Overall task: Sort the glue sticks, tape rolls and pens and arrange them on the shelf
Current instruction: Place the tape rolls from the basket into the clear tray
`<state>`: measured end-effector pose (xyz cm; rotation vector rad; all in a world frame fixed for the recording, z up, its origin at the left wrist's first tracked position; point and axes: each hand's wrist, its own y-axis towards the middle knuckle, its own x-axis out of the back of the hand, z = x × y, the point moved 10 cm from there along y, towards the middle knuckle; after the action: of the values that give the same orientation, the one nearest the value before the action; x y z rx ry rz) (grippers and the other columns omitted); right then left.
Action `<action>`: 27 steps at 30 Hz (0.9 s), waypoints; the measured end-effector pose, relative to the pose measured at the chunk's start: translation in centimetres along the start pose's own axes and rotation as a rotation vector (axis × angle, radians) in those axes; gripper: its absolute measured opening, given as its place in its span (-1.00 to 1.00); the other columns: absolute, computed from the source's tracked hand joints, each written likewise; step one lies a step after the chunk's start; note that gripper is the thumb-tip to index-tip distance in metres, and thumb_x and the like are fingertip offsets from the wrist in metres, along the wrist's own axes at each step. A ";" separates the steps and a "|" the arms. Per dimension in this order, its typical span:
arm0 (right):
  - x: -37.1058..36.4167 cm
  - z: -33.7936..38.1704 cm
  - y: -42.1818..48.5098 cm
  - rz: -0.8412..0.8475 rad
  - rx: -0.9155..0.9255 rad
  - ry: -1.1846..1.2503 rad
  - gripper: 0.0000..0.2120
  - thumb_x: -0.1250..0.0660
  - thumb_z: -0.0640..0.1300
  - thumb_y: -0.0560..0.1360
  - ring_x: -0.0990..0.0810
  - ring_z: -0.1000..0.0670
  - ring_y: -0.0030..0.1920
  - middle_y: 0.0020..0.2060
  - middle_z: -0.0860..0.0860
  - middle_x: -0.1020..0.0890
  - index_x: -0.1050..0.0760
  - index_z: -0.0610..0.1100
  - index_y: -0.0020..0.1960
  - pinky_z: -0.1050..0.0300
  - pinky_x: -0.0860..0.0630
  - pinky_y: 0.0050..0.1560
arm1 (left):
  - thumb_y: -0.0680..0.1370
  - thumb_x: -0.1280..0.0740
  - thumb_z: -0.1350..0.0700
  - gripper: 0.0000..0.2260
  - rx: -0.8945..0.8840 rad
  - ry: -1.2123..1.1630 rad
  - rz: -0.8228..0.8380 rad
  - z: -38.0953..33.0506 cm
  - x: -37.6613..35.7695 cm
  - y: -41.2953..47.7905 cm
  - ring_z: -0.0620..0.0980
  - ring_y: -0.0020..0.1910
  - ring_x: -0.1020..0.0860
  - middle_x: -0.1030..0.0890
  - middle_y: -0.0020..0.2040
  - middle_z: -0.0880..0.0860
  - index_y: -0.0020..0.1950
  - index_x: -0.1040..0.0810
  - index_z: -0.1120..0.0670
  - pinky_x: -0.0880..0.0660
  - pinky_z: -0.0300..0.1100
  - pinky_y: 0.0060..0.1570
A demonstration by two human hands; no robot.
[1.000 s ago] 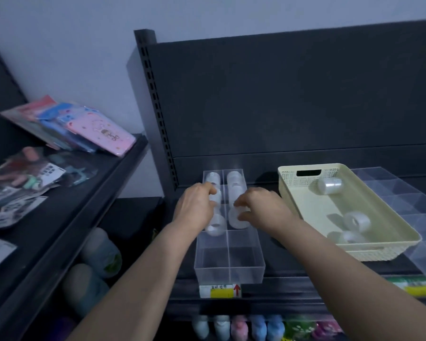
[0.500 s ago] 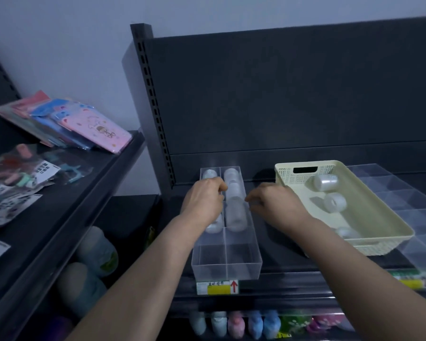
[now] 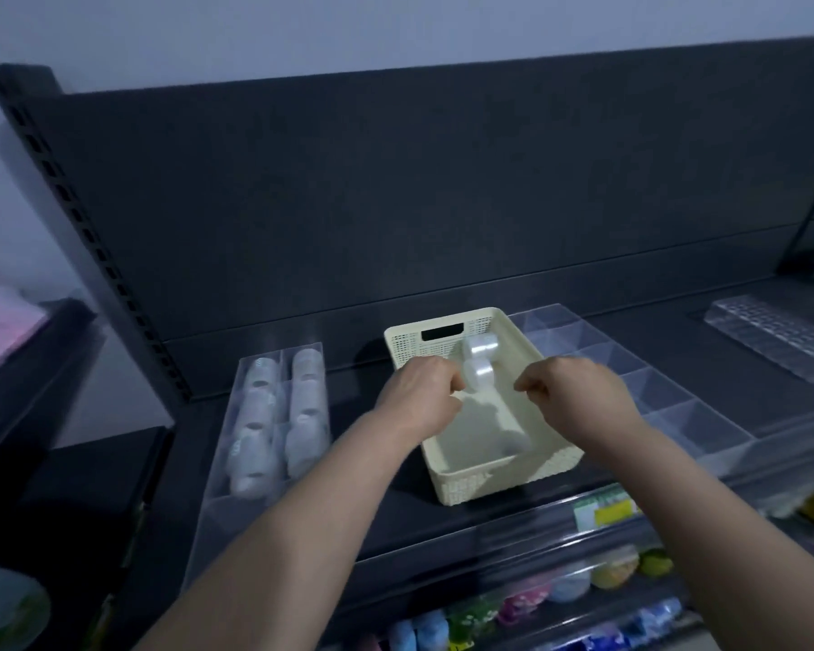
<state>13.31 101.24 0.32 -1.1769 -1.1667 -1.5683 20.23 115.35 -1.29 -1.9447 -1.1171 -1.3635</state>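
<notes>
A cream basket (image 3: 499, 481) stands on the dark shelf (image 3: 395, 509) with two clear tape rolls in its back half, one (image 3: 481, 345) behind the other (image 3: 479, 372). My left hand (image 3: 419, 399) hovers over the basket's left side, and its curled fingertips pinch the nearer roll's left edge. My right hand (image 3: 572, 392) hangs over the right rim with curled fingers, and nothing shows in it. To the left, a clear organizer (image 3: 208, 500) holds several tape rolls (image 3: 259, 415) in two rows.
A clear divided tray (image 3: 659, 392) lies right of the basket. Another clear tray (image 3: 771, 335) sits at the far right. A yellow price label (image 3: 602, 512) marks the shelf edge, with colourful goods (image 3: 569, 584) on the shelf below. The dark back panel (image 3: 395, 204) rises behind.
Both hands left the clear organizer and moved right to the cream basket. The view swung right, so the side shelf with packets is almost out of frame.
</notes>
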 end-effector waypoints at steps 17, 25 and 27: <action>-1.8 -2.1 6.5 0.064 0.142 0.055 -0.71 -0.19 -0.15 0.53 -0.56 -0.06 0.12 0.08 0.09 -0.63 -0.57 0.11 0.14 0.10 -0.41 0.00 | 0.50 -0.35 0.08 -0.70 0.395 0.062 -0.058 0.4 -3.7 8.7 0.20 0.15 -0.55 -0.59 0.14 0.18 0.16 -0.42 0.17 -0.44 -0.11 -0.05; -6.7 2.2 12.8 0.145 0.220 -0.232 -0.71 -0.22 -0.08 0.55 -0.35 -0.11 0.22 0.16 -0.05 -0.47 -0.48 -0.05 0.25 0.03 -0.37 0.14 | 0.52 -0.23 0.19 -0.74 0.327 0.071 -0.219 2.8 2.2 6.7 0.19 0.08 -0.54 -0.60 0.07 0.18 0.19 -0.47 0.18 -0.45 -0.06 -0.08; -8.0 2.5 13.7 0.193 0.188 -0.282 -0.62 -0.19 0.11 0.56 -0.30 -0.11 0.26 0.20 -0.06 -0.43 -0.46 -0.06 0.29 0.02 -0.32 0.19 | 0.53 -0.23 0.17 -0.75 0.333 0.061 -0.239 3.2 2.6 6.2 0.17 0.09 -0.53 -0.61 0.07 0.16 0.20 -0.47 0.16 -0.44 -0.07 -0.08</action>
<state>28.61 101.35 -4.58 -1.3692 -1.3058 -1.1483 27.51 115.40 0.24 -1.5624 -1.4791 -1.2486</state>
